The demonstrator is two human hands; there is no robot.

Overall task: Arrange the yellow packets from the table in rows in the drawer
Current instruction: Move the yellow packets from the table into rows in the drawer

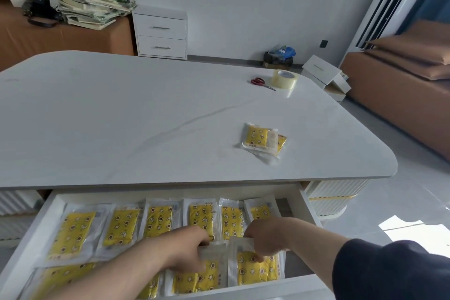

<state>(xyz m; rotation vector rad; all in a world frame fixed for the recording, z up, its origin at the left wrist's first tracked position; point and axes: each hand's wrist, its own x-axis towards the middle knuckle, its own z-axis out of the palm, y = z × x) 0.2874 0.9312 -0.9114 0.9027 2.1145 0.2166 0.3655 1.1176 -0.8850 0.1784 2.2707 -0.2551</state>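
The drawer [304, 204] stands open under the near edge of the table [121, 117]. In it a back row [158, 221] of packets lies behind a front row [192, 277]. The left hand [187, 251] and, to its right, the right hand [265, 236] each hold a packet of the front row. On the table, right of middle, lies a pile [260, 140] of packets; behind it the scissors [261, 82] lie left of the tape [285, 79]

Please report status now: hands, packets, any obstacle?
Left hand grips front-row packet in drawer. Right hand grips packet beside it. Small pile waits on table. No obstacle seen.
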